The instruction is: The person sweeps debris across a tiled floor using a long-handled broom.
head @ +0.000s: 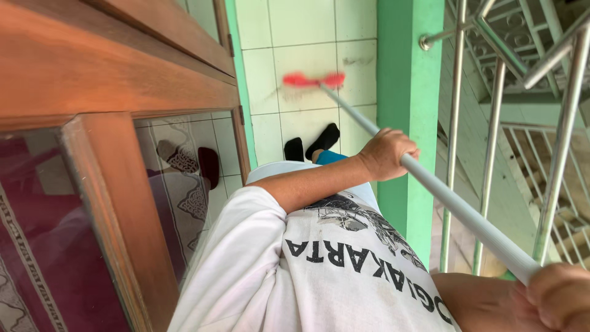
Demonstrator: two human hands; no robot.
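Both of my hands grip a long grey pole (pixel 455 206) that slants from the lower right down to the floor. My left hand (pixel 386 154) reaches across my body and closes around the pole's middle. My right hand (pixel 558 301) is closed around its upper end at the bottom right corner. A red head (pixel 313 80) on the pole's far end, blurred, lies on the white tiled floor (pixel 301 31). My feet in black socks (pixel 324 140) stand just short of it. My white printed shirt (pixel 344 270) fills the lower middle.
A brown wooden door frame with a glass pane (pixel 117 203) stands close on the left. A green pillar (pixel 409 92) rises right of the pole. A steel railing (pixel 491 154) runs behind the pillar, with stairs (pixel 578 203) below it.
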